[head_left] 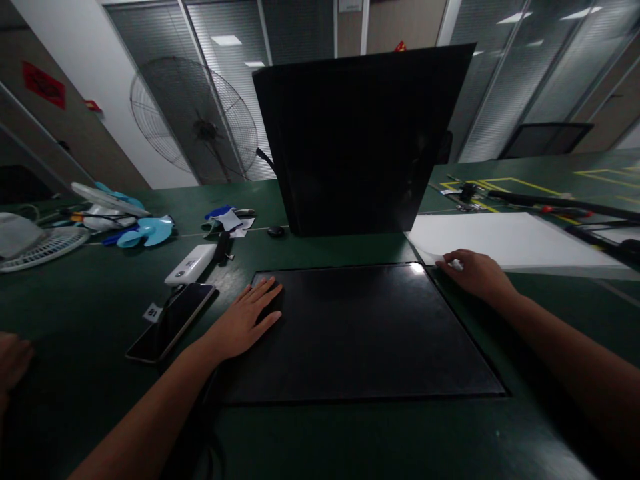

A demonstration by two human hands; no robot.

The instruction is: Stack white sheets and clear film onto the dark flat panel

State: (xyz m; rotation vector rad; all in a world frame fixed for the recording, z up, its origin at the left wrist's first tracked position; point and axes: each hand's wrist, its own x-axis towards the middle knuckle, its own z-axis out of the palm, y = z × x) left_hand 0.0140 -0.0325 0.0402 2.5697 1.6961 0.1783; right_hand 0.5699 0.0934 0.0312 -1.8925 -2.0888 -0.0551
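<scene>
A flat black panel [370,333] lies on the green table. My left hand [245,319] rests with spread fingers on its upper left part. Beyond the panel's upper right corner, my right hand [473,272] has its fingers pinched together on a small piece of white material [455,265]. That hand is at the near left corner of a large white sheet [505,240]. Behind the flat panel a second, larger black panel [360,147] stands upright, leaning slightly.
Left of the panel lie a phone [173,322], a white power bank [191,265] and a black mouse [275,231]. Fan parts [147,231] are at the far left. Another person's hand [14,359] shows at the left edge. Black rods [565,203] lie on the right.
</scene>
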